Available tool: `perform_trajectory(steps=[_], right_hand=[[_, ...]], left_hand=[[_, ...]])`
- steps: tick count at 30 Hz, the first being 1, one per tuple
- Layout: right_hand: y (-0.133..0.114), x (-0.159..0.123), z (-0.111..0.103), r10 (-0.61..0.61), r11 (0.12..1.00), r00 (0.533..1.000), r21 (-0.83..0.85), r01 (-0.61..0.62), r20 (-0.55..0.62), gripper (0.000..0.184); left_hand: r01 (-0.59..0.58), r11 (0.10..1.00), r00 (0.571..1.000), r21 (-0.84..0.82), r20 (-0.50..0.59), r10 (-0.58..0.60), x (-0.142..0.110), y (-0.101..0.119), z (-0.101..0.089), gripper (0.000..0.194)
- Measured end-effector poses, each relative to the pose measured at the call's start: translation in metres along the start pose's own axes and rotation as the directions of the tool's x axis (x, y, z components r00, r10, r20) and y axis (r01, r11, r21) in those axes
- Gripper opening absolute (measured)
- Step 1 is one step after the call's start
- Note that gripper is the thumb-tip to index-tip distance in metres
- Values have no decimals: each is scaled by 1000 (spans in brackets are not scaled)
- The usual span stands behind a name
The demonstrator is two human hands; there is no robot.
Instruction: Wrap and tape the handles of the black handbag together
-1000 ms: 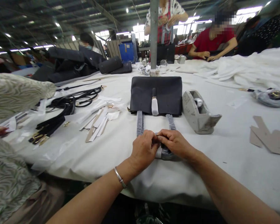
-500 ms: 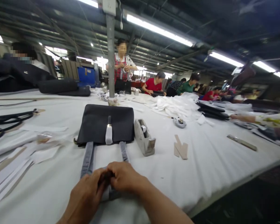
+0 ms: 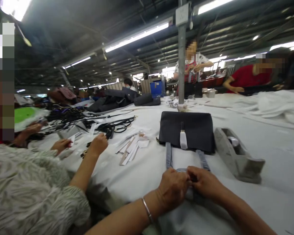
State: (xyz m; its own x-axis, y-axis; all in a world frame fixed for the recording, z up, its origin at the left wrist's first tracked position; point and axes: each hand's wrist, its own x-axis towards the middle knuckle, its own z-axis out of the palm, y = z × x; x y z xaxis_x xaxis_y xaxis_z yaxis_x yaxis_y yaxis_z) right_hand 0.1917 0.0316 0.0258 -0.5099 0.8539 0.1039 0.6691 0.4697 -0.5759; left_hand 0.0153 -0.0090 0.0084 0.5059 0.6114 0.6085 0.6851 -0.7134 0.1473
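A dark handbag (image 3: 187,130) lies flat on the white table, with a white-wrapped tab at its front. Its wrapped grey handle (image 3: 169,155) runs toward me. My left hand (image 3: 172,188) and my right hand (image 3: 205,183) meet at the near end of the handle. The fingers of both hands are closed and pinch the handle's wrapping between them. A thin bracelet sits on my left wrist.
A grey tape dispenser (image 3: 237,155) stands just right of the bag. Paper strips (image 3: 129,149) and black straps (image 3: 117,125) lie to the left, where a co-worker's hand (image 3: 98,144) rests. White cloth (image 3: 271,104) is piled at the right. A post (image 3: 181,62) stands behind the bag.
The view has swung left and now takes in the co-worker beside me. My hands have stayed pinched on the near end of the handle.
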Motion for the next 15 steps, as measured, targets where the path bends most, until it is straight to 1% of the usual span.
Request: perform_trajectory(steps=[1, 3, 4, 5, 6, 8, 10, 12, 15], right_hand=[[0, 0, 0, 2, 1000, 1000, 8, -2, 21, 10], [-2, -3, -3, 9, 1000, 999, 23, -9, 40, 8], [-3, -5, -5, 19, 999, 999, 35, -21, 40, 9], [-4, -6, -7, 33, 998, 999, 57, -35, 35, 12], [-5, -7, -10, 43, 995, 999, 93, -46, 32, 13], [-7, -8, -14, 31, 978, 999, 207, -39, 39, 14], [-8, -9, -17, 3, 953, 999, 303, -14, 37, 14], [-9, -10, -17, -8, 955, 1000, 297, 4, 13, 14], [-8, -11, -12, 18, 982, 999, 189, -10, -40, 14]], left_hand=[[7, 1000, 997, -15, 75, -6, -2, 1, -8, 17], [-58, 994, 979, -98, 191, 76, -5, 2, -21, 14], [-88, 987, 970, -135, 213, 116, -7, 3, -25, 16], [-105, 981, 967, -165, 214, 140, -8, 2, -27, 20], [-99, 979, 970, -179, 201, 135, -9, 2, -26, 22], [-44, 982, 983, -182, 167, 75, -11, 3, -21, 22], [12, 984, 988, -175, 156, 15, -12, 6, -15, 22], [59, 986, 984, -157, 175, -31, -10, 10, -13, 22], [129, 985, 970, -111, 220, -102, -5, 12, -16, 19]])
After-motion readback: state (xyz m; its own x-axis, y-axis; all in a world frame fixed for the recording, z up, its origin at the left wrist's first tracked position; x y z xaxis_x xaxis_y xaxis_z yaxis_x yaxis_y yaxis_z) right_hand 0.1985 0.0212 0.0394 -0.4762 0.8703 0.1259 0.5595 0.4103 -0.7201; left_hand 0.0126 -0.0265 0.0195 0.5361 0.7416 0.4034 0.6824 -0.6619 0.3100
